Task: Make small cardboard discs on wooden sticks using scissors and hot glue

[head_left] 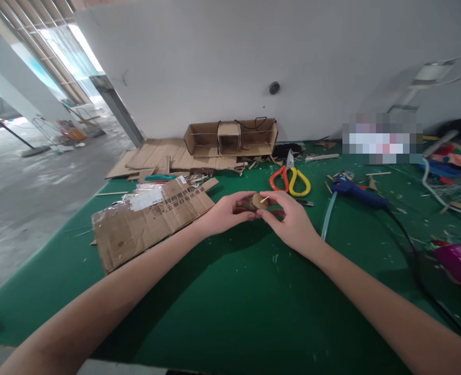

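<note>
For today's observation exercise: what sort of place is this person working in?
Probably a craft or model-making bench in a bare, industrial-looking hall. Clues: a green table strewn with cardboard offcuts, scissors, and a blue glue gun.

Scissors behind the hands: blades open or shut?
Shut. The scissors lie flat on the green table, blades together in one point, the orange and yellow handle loops nearly touching.

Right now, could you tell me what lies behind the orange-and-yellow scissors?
Behind the scissors, cardboard scraps and an open cardboard box stand against the wall. The table beneath them is covered.
</note>
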`<state>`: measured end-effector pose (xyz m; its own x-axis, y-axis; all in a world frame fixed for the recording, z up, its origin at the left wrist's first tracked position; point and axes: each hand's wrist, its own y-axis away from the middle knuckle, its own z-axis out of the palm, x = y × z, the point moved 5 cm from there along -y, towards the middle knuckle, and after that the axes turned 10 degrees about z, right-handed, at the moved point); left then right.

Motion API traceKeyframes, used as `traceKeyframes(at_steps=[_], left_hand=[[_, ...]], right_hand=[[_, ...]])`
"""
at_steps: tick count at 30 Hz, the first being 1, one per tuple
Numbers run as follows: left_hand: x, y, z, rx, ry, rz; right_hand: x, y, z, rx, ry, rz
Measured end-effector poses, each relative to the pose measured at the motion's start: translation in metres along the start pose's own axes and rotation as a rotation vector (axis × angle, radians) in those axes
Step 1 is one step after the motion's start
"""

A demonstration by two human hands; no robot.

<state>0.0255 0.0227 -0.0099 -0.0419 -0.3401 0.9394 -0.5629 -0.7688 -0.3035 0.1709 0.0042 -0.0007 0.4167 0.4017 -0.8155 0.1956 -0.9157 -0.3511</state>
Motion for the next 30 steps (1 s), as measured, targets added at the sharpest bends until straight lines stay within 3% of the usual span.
traceKeyframes(at_steps=[9, 22, 30], left_hand=[[-0.0068, 0.0035, -0.0027, 0.093, -0.188, -0.017], [-0.0068, 0.0052, 0.0003, 0.143, -0.206, 0.006], [-0.0038, 0.0079, 0.0019, 0.140, -0.327, 0.054]], right_hand=[[0.0072, -0.0009, 0.0027, -0.021, -0.159, 0.114], [0.0067, 0.0013, 0.0090, 0.056, -0.348, 0.140], [0.0009, -0.0006, 0.0019, -0.052, -0.107, 0.048]])
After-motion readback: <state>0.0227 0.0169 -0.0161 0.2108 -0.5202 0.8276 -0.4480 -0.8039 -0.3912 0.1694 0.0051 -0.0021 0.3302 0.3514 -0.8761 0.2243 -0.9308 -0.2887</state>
